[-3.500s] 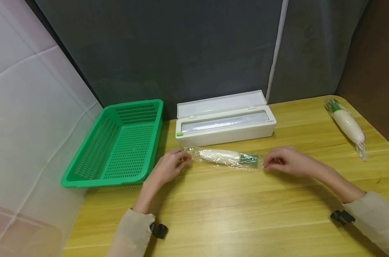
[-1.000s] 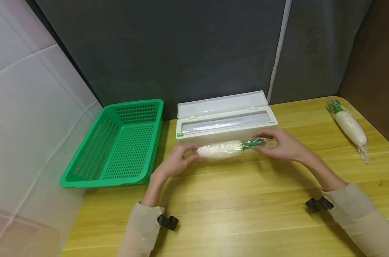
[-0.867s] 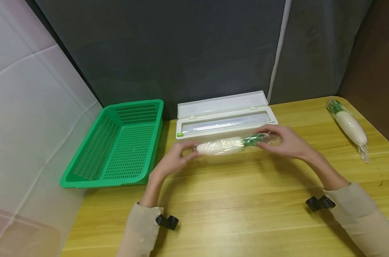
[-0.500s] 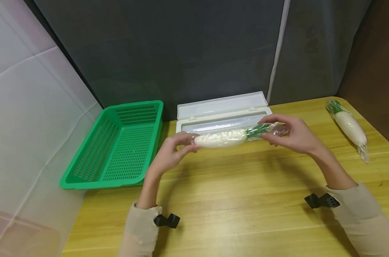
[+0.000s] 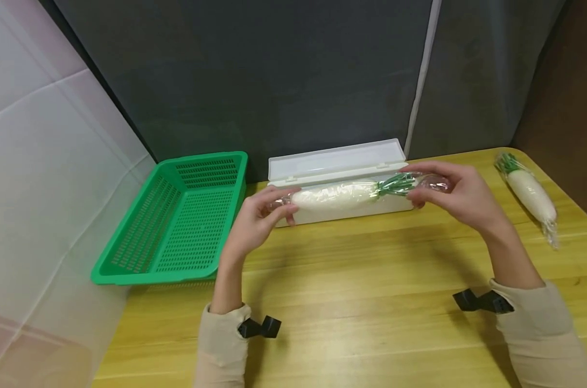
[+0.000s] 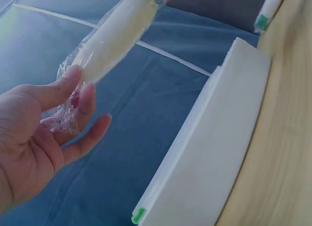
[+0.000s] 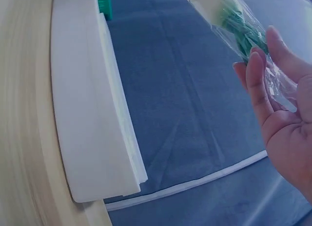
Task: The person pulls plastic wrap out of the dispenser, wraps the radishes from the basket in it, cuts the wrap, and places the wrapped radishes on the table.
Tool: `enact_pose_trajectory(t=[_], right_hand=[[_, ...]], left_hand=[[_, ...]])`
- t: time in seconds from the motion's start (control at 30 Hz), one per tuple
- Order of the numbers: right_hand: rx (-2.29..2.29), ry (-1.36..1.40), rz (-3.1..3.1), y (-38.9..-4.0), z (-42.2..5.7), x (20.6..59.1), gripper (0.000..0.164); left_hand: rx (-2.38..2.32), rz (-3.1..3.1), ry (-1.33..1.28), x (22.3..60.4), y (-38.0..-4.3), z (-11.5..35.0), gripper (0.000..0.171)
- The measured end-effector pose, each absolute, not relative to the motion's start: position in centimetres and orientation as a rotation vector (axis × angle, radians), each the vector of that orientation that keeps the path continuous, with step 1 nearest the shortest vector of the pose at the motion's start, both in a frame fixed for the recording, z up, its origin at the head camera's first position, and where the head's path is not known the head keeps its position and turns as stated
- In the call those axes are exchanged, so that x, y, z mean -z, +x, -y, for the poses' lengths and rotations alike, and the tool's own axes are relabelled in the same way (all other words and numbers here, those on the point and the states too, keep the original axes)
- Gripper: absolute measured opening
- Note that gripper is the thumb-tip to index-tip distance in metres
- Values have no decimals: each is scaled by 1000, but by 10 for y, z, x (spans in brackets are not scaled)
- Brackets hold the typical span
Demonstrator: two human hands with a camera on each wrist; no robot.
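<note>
A white radish with green tops, wrapped in clear plastic film, hangs in the air between both hands. In the head view it overlaps the white film box, whose lid stands up at the back. My left hand pinches the film at the root end between thumb and fingers; the left wrist view shows the loose film bunched in the palm. At the leafy end, my right hand pinches the wrapped green tops between thumb and fingers, and twisted film trails into that palm.
To the left stands a green mesh basket. Another film-wrapped radish lies at the table's right edge. The wooden table meets a dark grey cloth wall behind the box, and a white panel rises at the left.
The wrapped radish was on the table with its film ends spread; both hands have since gathered the ends and lifted it up, now in front of the film box.
</note>
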State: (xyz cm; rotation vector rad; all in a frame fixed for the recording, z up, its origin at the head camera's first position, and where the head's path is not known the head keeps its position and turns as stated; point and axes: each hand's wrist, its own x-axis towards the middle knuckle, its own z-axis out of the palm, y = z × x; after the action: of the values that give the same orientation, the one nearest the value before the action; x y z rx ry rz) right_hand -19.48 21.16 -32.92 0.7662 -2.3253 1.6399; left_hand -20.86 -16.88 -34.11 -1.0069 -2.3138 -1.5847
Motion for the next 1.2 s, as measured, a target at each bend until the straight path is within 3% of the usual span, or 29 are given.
enact_pose_trajectory(t=[0.6,0.8,1.2], right_hand=[[-1477,691,2263,-190,-212,322,33],[-1598,557,2119,-186,-209,319,29],[-1862,694,1821,-180,-211,314,27]], left_hand=[[1603,2126,-934,333,-203,168,26],[1690,2096,-892,332,-200,165,23],[1676,1923,-791,328,-196,159,15]])
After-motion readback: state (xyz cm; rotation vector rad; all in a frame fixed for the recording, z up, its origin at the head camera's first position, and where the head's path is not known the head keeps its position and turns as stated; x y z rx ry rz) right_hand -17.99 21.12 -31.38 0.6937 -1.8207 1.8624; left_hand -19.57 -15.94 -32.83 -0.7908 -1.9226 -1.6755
